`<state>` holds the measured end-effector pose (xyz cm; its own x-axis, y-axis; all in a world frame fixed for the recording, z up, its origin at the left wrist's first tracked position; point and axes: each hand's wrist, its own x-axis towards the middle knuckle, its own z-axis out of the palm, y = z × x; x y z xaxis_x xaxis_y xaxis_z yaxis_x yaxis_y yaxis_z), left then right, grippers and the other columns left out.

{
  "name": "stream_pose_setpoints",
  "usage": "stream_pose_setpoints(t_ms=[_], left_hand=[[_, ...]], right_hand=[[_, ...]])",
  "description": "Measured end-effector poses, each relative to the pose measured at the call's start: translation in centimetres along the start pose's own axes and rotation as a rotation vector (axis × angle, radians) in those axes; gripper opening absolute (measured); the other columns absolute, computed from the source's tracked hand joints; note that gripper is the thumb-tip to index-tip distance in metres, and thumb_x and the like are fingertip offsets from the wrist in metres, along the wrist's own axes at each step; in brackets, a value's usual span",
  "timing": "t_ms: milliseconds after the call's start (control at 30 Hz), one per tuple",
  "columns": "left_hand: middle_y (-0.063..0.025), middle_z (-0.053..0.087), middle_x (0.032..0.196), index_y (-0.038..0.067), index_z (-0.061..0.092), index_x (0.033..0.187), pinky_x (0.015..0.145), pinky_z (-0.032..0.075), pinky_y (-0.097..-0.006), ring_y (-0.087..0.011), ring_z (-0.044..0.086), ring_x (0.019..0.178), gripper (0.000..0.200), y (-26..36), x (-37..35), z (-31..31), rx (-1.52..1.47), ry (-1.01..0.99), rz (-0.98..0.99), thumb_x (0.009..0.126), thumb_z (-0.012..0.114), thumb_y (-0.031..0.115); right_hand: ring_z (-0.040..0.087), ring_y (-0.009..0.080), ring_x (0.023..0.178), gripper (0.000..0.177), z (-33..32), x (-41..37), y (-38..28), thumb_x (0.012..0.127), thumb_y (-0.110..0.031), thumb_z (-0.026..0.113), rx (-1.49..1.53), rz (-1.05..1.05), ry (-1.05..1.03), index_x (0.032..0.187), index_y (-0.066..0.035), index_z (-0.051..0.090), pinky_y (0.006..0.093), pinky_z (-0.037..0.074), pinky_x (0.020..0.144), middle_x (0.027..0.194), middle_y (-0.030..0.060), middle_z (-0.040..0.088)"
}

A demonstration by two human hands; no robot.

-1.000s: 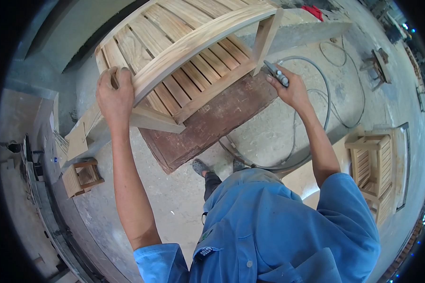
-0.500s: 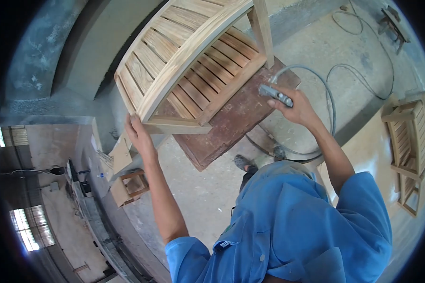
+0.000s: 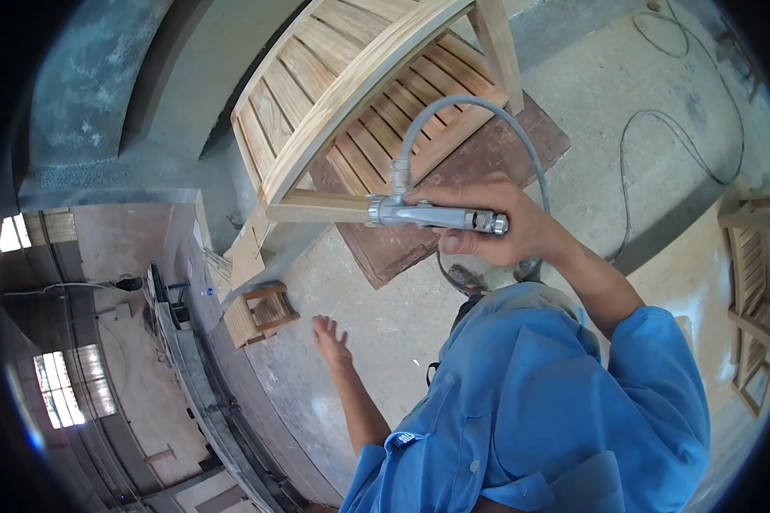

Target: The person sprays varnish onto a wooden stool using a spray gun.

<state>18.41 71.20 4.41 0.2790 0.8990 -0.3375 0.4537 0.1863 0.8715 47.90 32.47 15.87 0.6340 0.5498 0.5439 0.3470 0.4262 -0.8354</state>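
My right hand (image 3: pixel 513 224) is wrapped round a silver spray gun (image 3: pixel 441 215), held level with its ringed front end to the left. A grey hose (image 3: pixel 479 101) rises from a fitting near that front end and loops over to the right. Behind the gun stands a bare wooden slatted chair (image 3: pixel 325 111) with a curved top rail, partly covered by gun and hose. It rests on a worn reddish-brown board (image 3: pixel 393 256). My left hand (image 3: pixel 332 340) hangs free below the chair's near corner, fingers apart, touching nothing.
A small wooden piece of furniture (image 3: pixel 263 315) stands on the floor at left. More slatted wooden furniture (image 3: pixel 753 265) is at the far right. A thin hose (image 3: pixel 680 137) lies coiled across the concrete floor. A curved grey wall (image 3: pixel 85 103) rises at upper left.
My left hand has let go of the chair's corner and dropped down towards my body. The spray gun has come left and nearer to me, now pointing left in front of the chair.
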Motion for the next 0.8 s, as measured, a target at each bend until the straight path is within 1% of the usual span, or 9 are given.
stream_pose_setpoints(t_ms=[33, 67, 167, 233, 300, 400, 533, 700, 800], left_hand=[[-0.0102, 0.044, 0.144, 0.014, 0.039, 0.140, 0.096, 0.038, -0.0537, -0.0288, 0.044, 0.130, 0.065, -2.6, -0.6, -0.6, 0.039, -0.010, -0.056, 0.092, 0.053, 0.055], [-0.0085, 0.049, 0.138, 0.014, 0.043, 0.137, 0.092, 0.040, -0.0526, -0.0275, 0.048, 0.124, 0.062, -5.7, -1.3, -1.3, 0.090, -0.017, -0.104, 0.092, 0.053, 0.055], [-0.0044, 0.061, 0.117, 0.014, 0.054, 0.124, 0.082, 0.043, -0.0505, -0.0237, 0.057, 0.105, 0.053, -15.5, -5.5, -3.8, 0.263, -0.135, -0.227, 0.091, 0.054, 0.056], [-0.0045, 0.063, 0.107, 0.013, 0.058, 0.116, 0.075, 0.045, -0.0508, -0.0228, 0.058, 0.096, 0.049, -21.1, -8.3, -4.8, 0.439, -0.137, -0.491, 0.090, 0.055, 0.054], [-0.0051, 0.063, 0.108, 0.012, 0.057, 0.117, 0.075, 0.045, -0.0508, -0.0233, 0.058, 0.097, 0.049, -25.3, -11.9, -6.2, 0.531, -0.195, -0.680, 0.091, 0.055, 0.054], [-0.0059, 0.063, 0.109, 0.011, 0.056, 0.119, 0.075, 0.046, -0.0507, -0.0241, 0.059, 0.098, 0.050, -28.8, -16.1, -7.8, 0.542, -0.246, -0.813, 0.091, 0.055, 0.053], [-0.0070, 0.063, 0.111, 0.010, 0.054, 0.121, 0.075, 0.046, -0.0506, -0.0251, 0.060, 0.099, 0.051, -28.9, -16.9, -7.7, 0.473, -0.234, -0.795, 0.091, 0.055, 0.052], [-0.0084, 0.063, 0.113, 0.009, 0.053, 0.123, 0.076, 0.047, -0.0505, -0.0264, 0.062, 0.101, 0.052, -25.0, -11.7, -3.5, 0.337, -0.157, -0.558, 0.091, 0.055, 0.050], [-0.0068, 0.063, 0.106, 0.009, 0.054, 0.123, 0.067, 0.049, -0.0416, -0.0214, 0.062, 0.092, 0.052, -20.7, -8.7, 0.3, 0.300, -0.182, -0.401, 0.090, 0.058, 0.050]], right_hand=[[0.069, 0.0135, 0.074, 0.054, 0.2, 0.3, -0.2, 0.077, -0.007, 0.076, -0.015, -0.057, -0.029, 0.128, -0.003, 0.060, 0.0267, 0.053, 0.065, 0.087, 0.0120, 0.072], [0.069, 0.0128, 0.072, 0.054, 0.5, 0.1, 0.5, 0.078, -0.016, 0.078, 0.023, -0.014, -0.025, 0.129, -0.011, 0.061, 0.0275, 0.052, 0.065, 0.092, 0.0101, 0.073], [0.071, 0.0154, 0.075, 0.052, 0.4, -1.4, 3.3, 0.077, -0.007, 0.075, -0.145, 0.178, -0.106, 0.127, -0.004, 0.061, 0.0269, 0.053, 0.067, 0.093, 0.0146, 0.073], [0.072, 0.0210, 0.077, 0.049, 0.8, -4.0, 7.0, 0.079, -0.013, 0.076, -0.176, 0.113, 0.004, 0.125, -0.005, 0.062, 0.0305, 0.054, 0.069, 0.094, 0.0163, 0.072], [0.072, 0.0283, 0.081, 0.046, -0.3, -6.7, 9.3, 0.080, -0.018, 0.075, -0.374, 0.379, -0.064, 0.123, -0.006, 0.063, 0.0349, 0.054, 0.071, 0.096, 0.0182, 0.071], [0.071, 0.0314, 0.082, 0.046, -0.9, -10.6, 12.7, 0.080, -0.021, 0.074, -0.451, 0.449, -0.071, 0.122, -0.005, 0.064, 0.0363, 0.054, 0.071, 0.097, 0.0197, 0.070], [0.070, 0.0317, 0.086, 0.045, -0.4, -11.1, 11.7, 0.081, -0.019, 0.073, -0.501, 0.539, -0.123, 0.122, -0.005, 0.063, 0.0361, 0.054, 0.073, 0.100, 0.0203, 0.069], [0.070, 0.0241, 0.081, 0.048, 1.7, -7.5, 6.3, 0.080, -0.011, 0.071, -0.303, 0.334, 0.004, 0.127, -0.004, 0.059, 0.0324, 0.052, 0.074, 0.097, 0.0155, 0.071], [0.068, 0.0181, 0.078, 0.053, 2.7, -5.1, 1.7, 0.077, -0.004, 0.071, -0.232, 0.189, -0.019, 0.128, 0.000, 0.058, 0.0292, 0.051, 0.072, 0.095, 0.0142, 0.070]])
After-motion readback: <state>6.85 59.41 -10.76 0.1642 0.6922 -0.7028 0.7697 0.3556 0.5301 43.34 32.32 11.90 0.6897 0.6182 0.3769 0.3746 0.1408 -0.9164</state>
